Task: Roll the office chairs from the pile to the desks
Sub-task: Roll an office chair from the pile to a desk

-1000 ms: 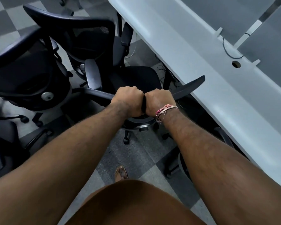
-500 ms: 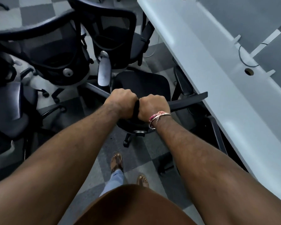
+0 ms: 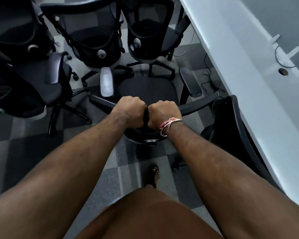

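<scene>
A black office chair (image 3: 148, 88) stands right in front of me, its seat facing away and its backrest top rim (image 3: 197, 106) under my fists. My left hand (image 3: 129, 111) and my right hand (image 3: 162, 114) grip that rim side by side at its middle, knuckles up. The chair has a pale left armrest (image 3: 107, 81) and a dark right armrest (image 3: 190, 82). The long white desk (image 3: 240, 69) runs along the right. Several black mesh chairs (image 3: 91, 33) crowd the space ahead and to the left.
Another dark chair (image 3: 235, 128) is tucked against the desk edge at my right. Cables (image 3: 211, 80) lie on the checkered carpet (image 3: 24, 147) under the desk. A cable hole (image 3: 282, 71) sits in the desk top. My sandalled foot (image 3: 154, 175) is behind the chair base.
The held chair has swung so that it faces the pile squarely, and the view has turned left. The desk has slid further to the right. Both hands keep their grip.
</scene>
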`<state>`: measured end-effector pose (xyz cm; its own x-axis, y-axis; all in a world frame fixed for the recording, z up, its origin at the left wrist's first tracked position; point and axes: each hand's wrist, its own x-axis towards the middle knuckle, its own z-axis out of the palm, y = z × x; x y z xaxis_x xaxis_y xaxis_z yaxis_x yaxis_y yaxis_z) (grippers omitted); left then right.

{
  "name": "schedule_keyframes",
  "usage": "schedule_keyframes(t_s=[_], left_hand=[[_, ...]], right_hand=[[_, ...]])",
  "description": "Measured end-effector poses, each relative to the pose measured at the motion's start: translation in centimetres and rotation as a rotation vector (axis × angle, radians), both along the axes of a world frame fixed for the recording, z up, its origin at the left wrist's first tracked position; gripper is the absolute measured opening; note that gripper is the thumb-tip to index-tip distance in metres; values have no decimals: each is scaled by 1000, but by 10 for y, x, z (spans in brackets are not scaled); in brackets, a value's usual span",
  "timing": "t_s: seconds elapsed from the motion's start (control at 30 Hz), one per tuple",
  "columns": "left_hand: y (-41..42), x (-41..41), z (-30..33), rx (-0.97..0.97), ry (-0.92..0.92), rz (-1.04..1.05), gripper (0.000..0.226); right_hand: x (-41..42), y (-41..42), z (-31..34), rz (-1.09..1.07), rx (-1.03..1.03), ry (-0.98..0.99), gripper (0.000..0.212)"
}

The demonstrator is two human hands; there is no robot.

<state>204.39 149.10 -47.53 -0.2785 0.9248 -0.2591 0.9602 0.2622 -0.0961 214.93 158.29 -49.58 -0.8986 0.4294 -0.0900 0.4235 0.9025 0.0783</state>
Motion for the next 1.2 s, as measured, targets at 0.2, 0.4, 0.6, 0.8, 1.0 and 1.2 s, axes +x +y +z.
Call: schedule_keyframes(t_s=[0.2, 0.4, 0.6, 0.8, 1.0, 1.2], left_hand=[[-106, 22, -4, 22, -2, 107, 12], [-184, 50, -11, 47, 10, 205, 22], [-261, 93, -14, 78, 16, 368, 17], [-305, 140, -12, 65, 27, 585, 12], [-334, 192, -6, 31, 9, 806, 8], [-376, 244, -4, -12, 4, 1023, 16]], right_hand=[[16, -100, -3, 59, -13, 17, 14], [38, -169, -2, 141, -19, 5, 18], [65, -229, 2, 328, -41, -6, 22], [83, -262, 0, 529, -29, 3, 30], [102, -291, -4, 744, -35, 1, 30], [127, -333, -4, 949, -17, 21, 35]])
